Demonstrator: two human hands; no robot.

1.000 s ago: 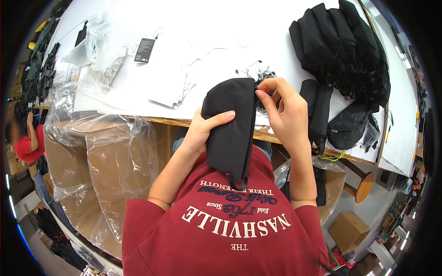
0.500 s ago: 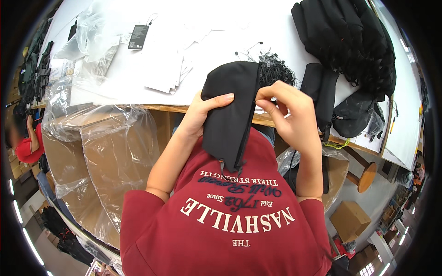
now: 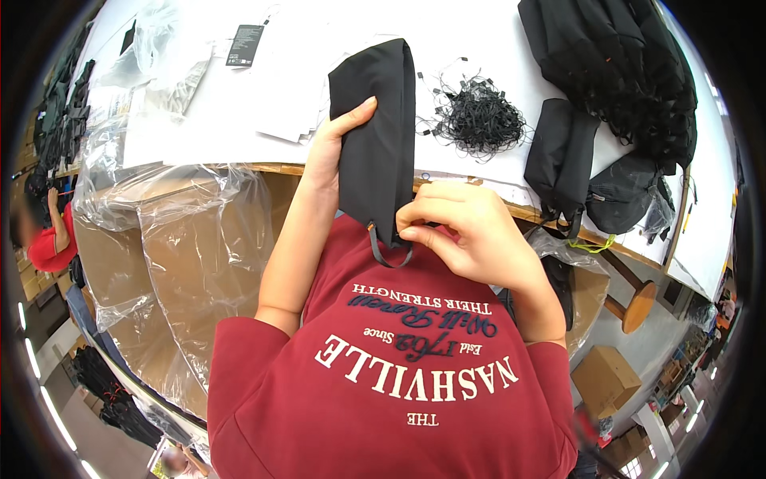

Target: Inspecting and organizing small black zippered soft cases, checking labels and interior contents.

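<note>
A long black fabric pouch (image 3: 375, 136) is held up over the table's front edge, with a thin grey strap loop (image 3: 383, 257) hanging from its lower end. My left hand (image 3: 329, 152) grips its left side, thumb flat on the front face and the other fingers hidden behind. At the pouch's lower right edge, my right hand (image 3: 471, 231) is closed in a pinch. What sits between those fingertips is too small to make out, though it may be the edge or a zip pull. Beyond the right hand, a tangled heap of black tag strings (image 3: 481, 118) lies on the white table.
Several similar black pouches (image 3: 558, 152) and a large black stack (image 3: 614, 64) lie to the right. White papers (image 3: 287, 104), a black hang tag (image 3: 245, 45) and clear plastic bags (image 3: 163, 48) are at the left. A plastic-covered cardboard box (image 3: 199, 263) stands below the table edge.
The pouch has moved up and slightly left with my left hand. My right hand has gone from the upper right edge down to the lower end.
</note>
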